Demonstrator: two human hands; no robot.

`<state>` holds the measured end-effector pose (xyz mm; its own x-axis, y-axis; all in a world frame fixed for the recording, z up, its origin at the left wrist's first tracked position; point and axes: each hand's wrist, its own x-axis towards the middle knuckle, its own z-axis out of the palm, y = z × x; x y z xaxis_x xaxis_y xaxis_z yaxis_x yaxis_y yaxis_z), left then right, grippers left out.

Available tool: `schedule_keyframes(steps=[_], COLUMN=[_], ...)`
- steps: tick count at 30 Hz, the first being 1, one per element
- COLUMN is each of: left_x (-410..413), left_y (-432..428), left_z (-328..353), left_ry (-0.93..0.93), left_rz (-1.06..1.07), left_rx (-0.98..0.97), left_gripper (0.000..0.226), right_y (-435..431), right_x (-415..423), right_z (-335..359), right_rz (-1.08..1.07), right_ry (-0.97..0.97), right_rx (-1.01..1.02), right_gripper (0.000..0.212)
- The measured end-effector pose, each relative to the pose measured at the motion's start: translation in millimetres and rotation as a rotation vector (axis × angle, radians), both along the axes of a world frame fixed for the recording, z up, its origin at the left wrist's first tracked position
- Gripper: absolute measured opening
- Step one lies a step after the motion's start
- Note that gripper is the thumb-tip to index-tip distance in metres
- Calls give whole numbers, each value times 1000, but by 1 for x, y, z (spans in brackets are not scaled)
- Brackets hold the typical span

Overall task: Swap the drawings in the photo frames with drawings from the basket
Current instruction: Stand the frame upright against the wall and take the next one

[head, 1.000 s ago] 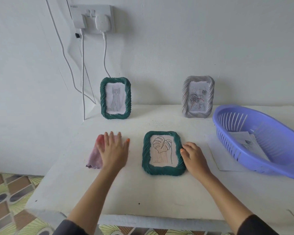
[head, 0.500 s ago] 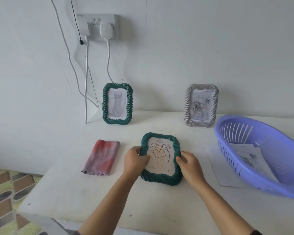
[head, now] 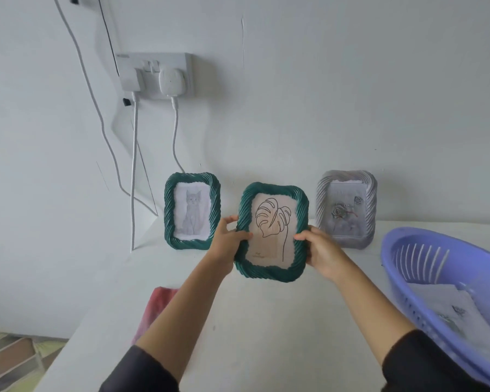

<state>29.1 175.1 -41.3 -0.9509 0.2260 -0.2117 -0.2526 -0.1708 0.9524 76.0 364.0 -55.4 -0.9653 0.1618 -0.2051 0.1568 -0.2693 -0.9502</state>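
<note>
The left hand (head: 227, 241) grips the left edge of the leaf frame (head: 266, 274), with the thumb on the front and the fingers curled round the back. The right hand (head: 320, 250) grips the right edge the same way. Both hands hold this one frame up in the air above the table (head: 266, 321). It stands nearly straight, leaning a little, with its front facing the camera. The frame is green, and inside it is a leaf drawing (head: 269, 222) on tan paper.

Two more frames stand at the back of the table by the wall. The cat frame (head: 169, 213) is on the left, and it is green too. The grey frame (head: 371, 210) is on the right, with a rose drawing (head: 343, 216) in it. The leaf frame shows between them.

A purple basket (head: 470, 264) sits on the right side of the table, and sheets of paper (head: 450, 315) with drawings lie in it. A red-pink cloth (head: 156, 306) lies on the table, partly hidden under the left arm.

High on the wall is a white socket (head: 156, 75) with two plugs in it, and white cables (head: 133, 165) hang down from them.
</note>
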Motion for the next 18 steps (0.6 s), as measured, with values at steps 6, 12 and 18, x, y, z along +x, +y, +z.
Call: schedule_keyframes(steps=[6,12,18], left_x=[-61,-98,-111], left_y=[30,41,41], left_z=[-7,-26,-44], left_ry=[46,75,92], left_rz=[48,73,52], left_rx=[0,-31,-37], left_gripper=[39,38,38], right_y=[12,19,23], right_x=[-65,-106,-120], right_z=[7,-10,-31], right_rz=[-67,-128,-124], right_ry=[92,109,113], right_rx=[46,92,116], right_gripper=[17,21,29])
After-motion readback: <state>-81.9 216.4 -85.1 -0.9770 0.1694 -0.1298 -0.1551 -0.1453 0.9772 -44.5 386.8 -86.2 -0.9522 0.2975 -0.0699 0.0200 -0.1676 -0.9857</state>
